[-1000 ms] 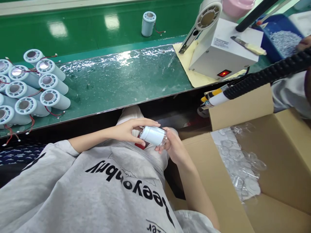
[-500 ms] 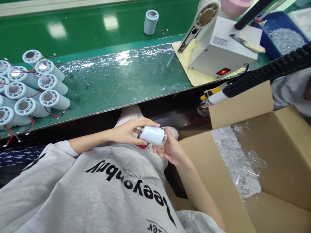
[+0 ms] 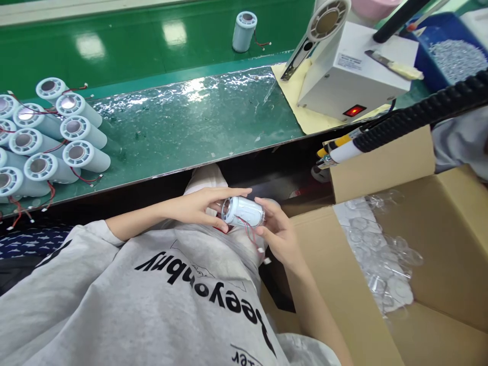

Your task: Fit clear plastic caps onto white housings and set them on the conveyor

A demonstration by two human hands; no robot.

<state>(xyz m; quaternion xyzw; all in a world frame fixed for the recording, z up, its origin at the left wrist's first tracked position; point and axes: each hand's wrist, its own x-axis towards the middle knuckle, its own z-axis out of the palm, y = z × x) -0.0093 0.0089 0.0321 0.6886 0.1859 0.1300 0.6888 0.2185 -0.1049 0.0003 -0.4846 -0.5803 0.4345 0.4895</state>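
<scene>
Over my lap, a light-blue cylindrical housing (image 3: 248,209) lies on its side between my two hands. My left hand (image 3: 198,207) is closed around its left end, thumb below and fingers above, where a clear ring-like edge shows. The right end sits in my right hand (image 3: 280,231), with the fingers curled behind it and the thumb in front. Thin red and dark wires (image 3: 249,233) with small white connectors hang from the housing. Fingertips behind the cylinder are hidden.
Several similar cylinders (image 3: 49,137) with wires stand on the green bench at left; one more cylinder (image 3: 244,32) stands farther back. At right are a white machine (image 3: 354,71) with a lit red switch, a black corrugated hose (image 3: 423,109), a blue bin (image 3: 427,46) and a cardboard box (image 3: 450,244) holding clear plastic parts.
The cylinder has been turned in my hands, so its wires now hang at the front. The clear edge now shows at its left end instead of its right. My right hand's grip has shifted.
</scene>
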